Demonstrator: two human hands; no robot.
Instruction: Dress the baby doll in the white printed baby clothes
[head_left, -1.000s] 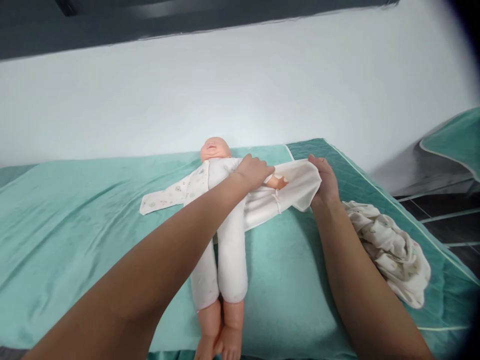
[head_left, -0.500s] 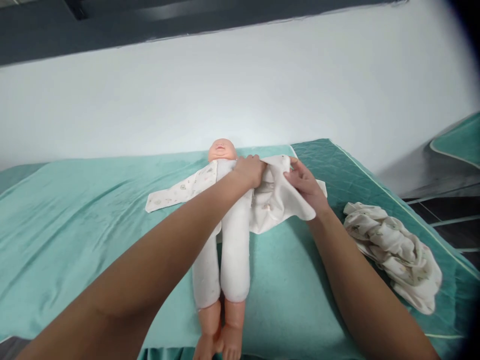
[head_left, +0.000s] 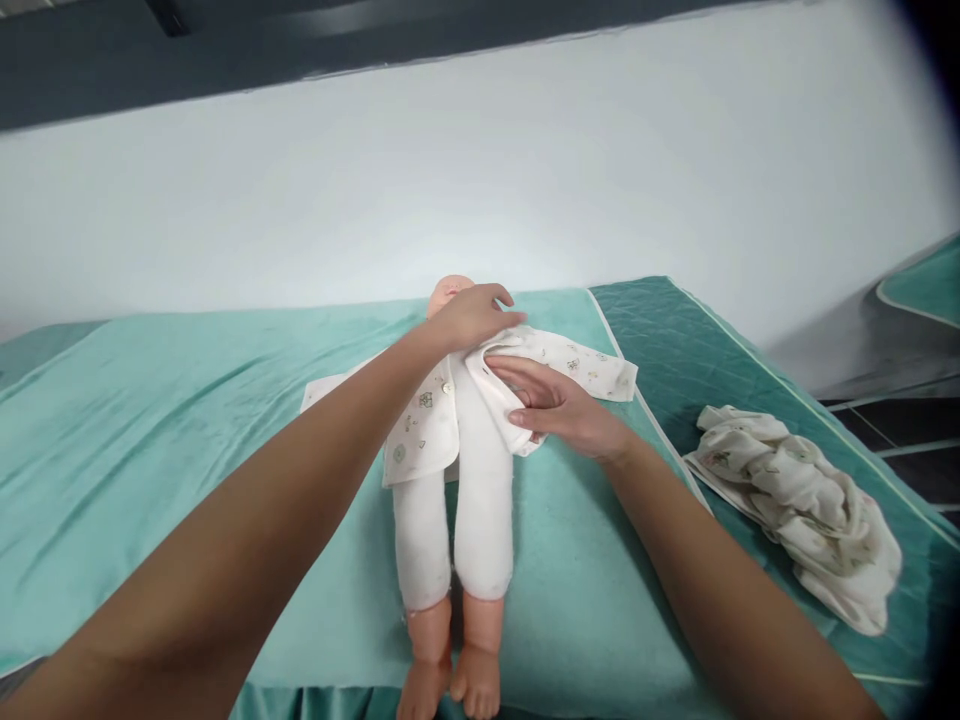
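A baby doll (head_left: 457, 520) with a white cloth body lies on its back on a teal towel (head_left: 150, 430), feet towards me. A white printed baby shirt (head_left: 420, 425) is spread under and partly over its chest. My left hand (head_left: 474, 315) rests on the shirt at the doll's chest, below its head, fingers curled on the fabric. My right hand (head_left: 559, 405) lies flat on the shirt's right panel, pressing it across the doll's belly. The right sleeve (head_left: 592, 370) lies out to the side.
A crumpled printed white cloth (head_left: 795, 510) lies on the quilted teal mat (head_left: 675, 340) to the right. A white wall runs behind the bed. Dark floor and another teal-covered surface (head_left: 922, 285) show at the far right.
My right hand has drawn the shirt's right panel from the side in over the doll's front. The left panel now also covers the chest. My left hand shifted slightly up towards the doll's head.
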